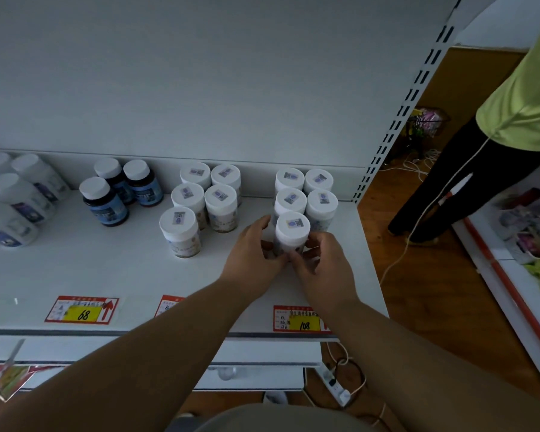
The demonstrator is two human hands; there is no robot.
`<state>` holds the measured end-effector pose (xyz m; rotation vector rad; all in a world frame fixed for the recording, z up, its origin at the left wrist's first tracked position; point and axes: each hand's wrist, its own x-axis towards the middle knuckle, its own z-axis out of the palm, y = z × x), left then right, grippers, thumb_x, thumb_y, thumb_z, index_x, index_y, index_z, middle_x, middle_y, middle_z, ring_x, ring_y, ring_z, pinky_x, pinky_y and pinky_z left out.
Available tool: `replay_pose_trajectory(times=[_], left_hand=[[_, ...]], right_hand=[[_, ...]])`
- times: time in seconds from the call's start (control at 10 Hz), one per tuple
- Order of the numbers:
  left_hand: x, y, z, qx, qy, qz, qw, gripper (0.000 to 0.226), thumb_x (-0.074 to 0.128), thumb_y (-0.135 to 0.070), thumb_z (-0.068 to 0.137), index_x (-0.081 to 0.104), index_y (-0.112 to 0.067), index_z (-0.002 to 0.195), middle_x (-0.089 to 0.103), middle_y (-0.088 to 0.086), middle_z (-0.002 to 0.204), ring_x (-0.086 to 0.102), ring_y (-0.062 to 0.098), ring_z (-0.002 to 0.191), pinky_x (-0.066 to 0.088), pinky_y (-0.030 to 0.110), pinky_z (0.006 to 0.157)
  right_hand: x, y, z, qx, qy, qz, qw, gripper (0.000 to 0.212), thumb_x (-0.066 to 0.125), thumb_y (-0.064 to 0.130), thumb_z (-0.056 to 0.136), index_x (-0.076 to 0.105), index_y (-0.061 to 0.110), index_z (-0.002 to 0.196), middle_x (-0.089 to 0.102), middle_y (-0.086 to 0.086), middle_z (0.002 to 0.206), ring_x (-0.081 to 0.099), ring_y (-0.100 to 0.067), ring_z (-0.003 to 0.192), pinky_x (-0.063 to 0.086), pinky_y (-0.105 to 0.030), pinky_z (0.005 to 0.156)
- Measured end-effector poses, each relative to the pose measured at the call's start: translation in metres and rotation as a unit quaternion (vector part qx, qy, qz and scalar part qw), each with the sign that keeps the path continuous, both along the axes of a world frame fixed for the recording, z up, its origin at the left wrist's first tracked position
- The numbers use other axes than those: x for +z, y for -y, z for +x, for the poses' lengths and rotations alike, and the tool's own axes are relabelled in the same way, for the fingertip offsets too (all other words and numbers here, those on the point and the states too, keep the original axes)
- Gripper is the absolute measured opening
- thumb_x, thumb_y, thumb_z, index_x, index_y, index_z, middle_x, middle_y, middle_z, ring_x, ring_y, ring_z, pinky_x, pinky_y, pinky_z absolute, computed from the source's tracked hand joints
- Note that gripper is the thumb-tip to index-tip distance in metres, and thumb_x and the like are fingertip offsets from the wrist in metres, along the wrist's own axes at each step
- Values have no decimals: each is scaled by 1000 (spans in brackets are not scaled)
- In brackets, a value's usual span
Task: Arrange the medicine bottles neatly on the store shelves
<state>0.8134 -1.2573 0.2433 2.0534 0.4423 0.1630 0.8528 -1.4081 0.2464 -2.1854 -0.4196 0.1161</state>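
Both hands, left hand (252, 244) and right hand (320, 260), grasp with their fingers a white-capped bottle (291, 233) at the near end of the right cluster on the shelf (106, 269). Smooth, rigid plastic, probably light and slippery; best held low around its round body.

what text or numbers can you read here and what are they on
"68": yellow patch of the red-bordered price tag on the white shelf's front edge.
"108": yellow patch of the red-bordered price tag at the right.
Middle red price tag: partly hidden by an arm, unreadable.
Small stickers on the white bottle caps, such as: too small.
Labels on the dark blue-labelled bottles: blurred.
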Motion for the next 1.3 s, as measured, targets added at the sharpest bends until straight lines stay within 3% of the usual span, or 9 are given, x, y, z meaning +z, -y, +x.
replay_pose_trajectory(times=[0.2,0.3,0.4,0.5,0.9,1.1,1.2,1.3], left_hand=[[4,-1,2,-34,10,17,999,66,77,-30,75,51,-35,136,62,-11,120,61,-4,88,50,18,79],[1,-3,3,-34,12,10,999,68,80,-41,70,50,-33,130,61,-9,123,61,-4,91,52,19,80],[0,-3,7,-42,4,27,999,86,78,-60,63,43,-31,136,57,-10,130,62,2,99,55,32,86],[2,2,11,-52,20,51,997,78,78,-55,66,44,-34,133,58,-12,125,61,7,102,53,32,88],[6,4,10,-48,67,64,995,63,76,-47,74,49,-35,130,61,-14,119,58,6,102,46,23,84],[4,5,9,-44,63,72,994,63,76,-48,74,49,-34,129,59,-12,119,59,8,102,48,25,86],[5,5,6,-31,41,77,996,74,76,-54,73,44,-31,135,56,-9,127,59,10,104,50,30,88],[9,7,-6,15,-26,45,999,92,78,-45,76,28,-23,151,42,-5,145,54,6,109,49,34,97]], right_hand=[[-2,0,4,4,4,-5,1000,36,68,43,89,50,27,116,60,5,110,58,-9,95,50,-26,83],[-4,2,2,-34,3,39,999,43,61,48,91,50,21,123,56,4,115,57,-12,103,48,-27,85],[-2,4,6,-103,18,79,991,46,51,43,96,47,13,131,52,-1,124,54,-18,115,45,-28,92],[4,2,20,-134,-30,68,988,48,46,30,103,35,13,146,42,-4,146,46,-17,131,41,-34,107],[-6,-6,17,-123,-15,61,990,39,56,25,98,44,19,134,47,1,128,56,-15,112,51,-37,96],[-5,-4,15,-114,-11,56,992,41,56,26,98,44,17,135,47,3,123,56,-12,107,49,-30,92],[-4,-1,12,-110,-13,56,992,41,56,25,98,43,17,136,44,7,121,55,-10,105,46,-26,89],[2,1,4,-107,-14,43,993,38,55,23,98,44,18,135,42,9,121,53,-9,104,43,-23,85]])
